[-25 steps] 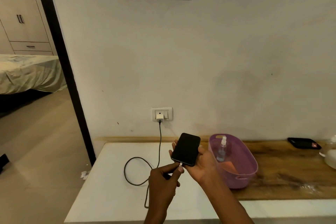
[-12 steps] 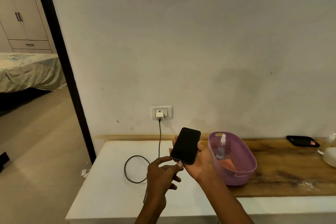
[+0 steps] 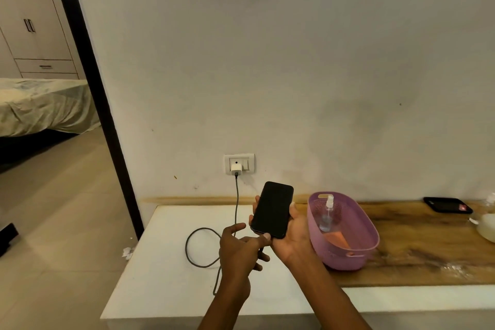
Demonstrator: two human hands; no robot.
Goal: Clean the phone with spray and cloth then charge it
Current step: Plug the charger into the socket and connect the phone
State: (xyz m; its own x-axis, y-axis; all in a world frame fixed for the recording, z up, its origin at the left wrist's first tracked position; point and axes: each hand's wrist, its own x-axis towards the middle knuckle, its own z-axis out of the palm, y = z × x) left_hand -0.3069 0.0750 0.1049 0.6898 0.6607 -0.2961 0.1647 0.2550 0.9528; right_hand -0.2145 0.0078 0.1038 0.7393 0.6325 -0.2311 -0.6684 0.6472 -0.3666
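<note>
My right hand grips a black phone from below, screen up and dark, above the white table top. My left hand is at the phone's bottom edge. Its index fingertip touches that edge and the thumb is lifted away. The end of the dark charging cable shows between the index and the curled lower fingers. The cable runs up to a white charger in the wall socket. A clear spray bottle and an orange cloth lie in the purple basket.
The basket stands on a wooden counter to the right of the white top. A second dark phone and a pale object lie at the far right. A doorway to a bedroom opens on the left.
My left thumb has let go of the cable plug and lifted away; the index finger stays at the phone's bottom edge. The phone has tilted slightly more upright.
</note>
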